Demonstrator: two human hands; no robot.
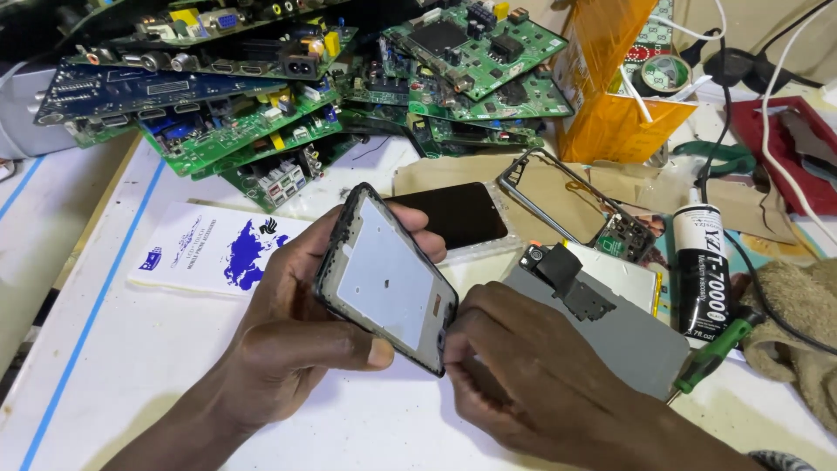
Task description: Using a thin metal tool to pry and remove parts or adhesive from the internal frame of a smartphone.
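My left hand (288,336) grips a black phone frame (384,277) with a pale grey inner plate, tilted, thumb along its lower edge and fingers behind it. My right hand (532,375) pinches the frame's lower right corner with its fingertips. Just beyond the frame a black phone screen (458,212) lies flat on the white table (113,349). To the right rest an empty phone bezel (571,196), a grey phone back with a black bracket (575,288) on it, and a black glue tube (702,270).
Stacks of green and blue circuit boards (261,96) fill the back. An orange box (610,78) stands at the back right. A white booklet (209,249) lies at the left. A green-handled screwdriver (711,353), a tan cloth (802,323) and cables lie at the right.
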